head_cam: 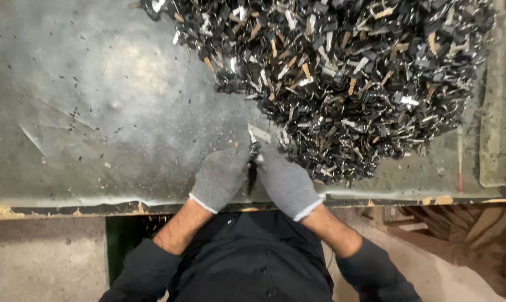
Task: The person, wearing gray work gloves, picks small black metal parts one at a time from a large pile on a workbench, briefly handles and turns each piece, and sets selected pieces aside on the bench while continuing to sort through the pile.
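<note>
Both my hands wear grey knit gloves and meet at the near edge of a grey metal table (96, 112). My left hand (219, 176) and my right hand (283, 179) pinch one small black-and-silver metal part (255, 150) between their fingertips. The part sits just in front of a big heap of small black, silver and tan parts (342, 72) that covers the table's far right.
Small black specks lie scattered over the bare left side of the table. The table's front edge (68, 208) runs across the view. Below it are a concrete floor (40, 257), a green frame (114, 246) and wooden pieces (426, 215) at right.
</note>
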